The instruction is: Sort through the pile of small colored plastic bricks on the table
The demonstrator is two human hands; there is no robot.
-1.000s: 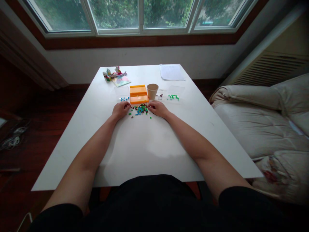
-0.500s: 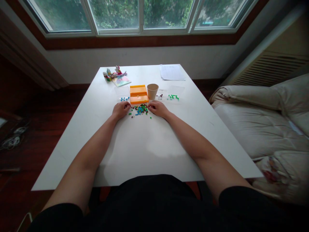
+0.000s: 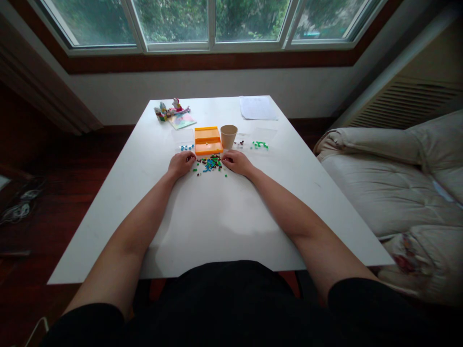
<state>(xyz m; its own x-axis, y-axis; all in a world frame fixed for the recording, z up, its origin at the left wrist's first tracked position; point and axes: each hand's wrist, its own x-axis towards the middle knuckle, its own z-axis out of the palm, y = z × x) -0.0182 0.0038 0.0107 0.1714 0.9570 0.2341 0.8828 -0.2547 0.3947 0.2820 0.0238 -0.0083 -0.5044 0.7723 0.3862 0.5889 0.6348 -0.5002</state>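
Note:
A loose pile of tiny building bricks (image 3: 211, 164) in blue, green, brown and black lies on the white table (image 3: 220, 212). At its left edge rests my left hand (image 3: 181, 164), fingers curled together; whatever they may hold is too small to make out. On the pile's right side is my right hand (image 3: 237, 162), also closed with the fingertips pressed together beside the bricks. Just beyond the pile stands an orange open case (image 3: 208, 141) with a small piece inside. A brown paper cup (image 3: 228, 138) stands upright against the case's right side.
Clear trays flank the case: blue bits (image 3: 186, 147) at left, dark bits (image 3: 239, 143) and green bits (image 3: 260, 144) at right. Small figurines (image 3: 168, 112) and a colourful card (image 3: 183, 120) sit at the far left, paper sheets (image 3: 257, 108) at the far right.

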